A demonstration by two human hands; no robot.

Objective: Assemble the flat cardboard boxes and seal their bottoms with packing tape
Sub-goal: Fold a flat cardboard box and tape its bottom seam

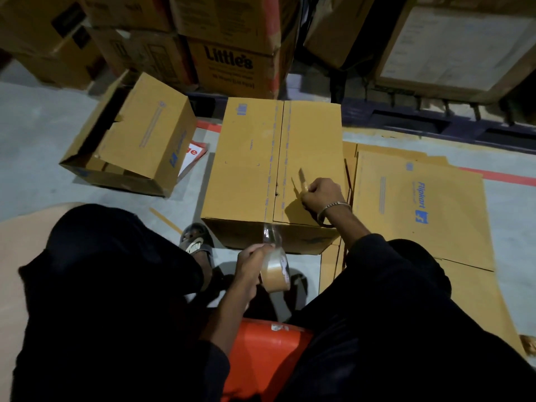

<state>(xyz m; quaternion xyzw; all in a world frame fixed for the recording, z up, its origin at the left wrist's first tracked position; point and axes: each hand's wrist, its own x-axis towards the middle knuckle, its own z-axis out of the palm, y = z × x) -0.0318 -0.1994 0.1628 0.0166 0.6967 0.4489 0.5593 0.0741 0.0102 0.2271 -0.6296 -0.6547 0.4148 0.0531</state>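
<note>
Just ahead of the hands, the box (275,158) is laid bottom-up. A tape roll (275,271) is gripped by the left hand (251,262); a small tool (303,181) is pinched in the right hand (322,195). Light, stiff cardboard, best steadied at the flaps.

A box (275,161) sits on the floor (34,134) in the middle. A tipped box (136,134) lies to its left. Flat boxes (420,204) lie on the floor to its right. The right hand (322,195) rests on the middle box. The left hand (249,265) holds the tape roll (275,271) near the box. Big boxes (229,44) stand far behind.
</note>
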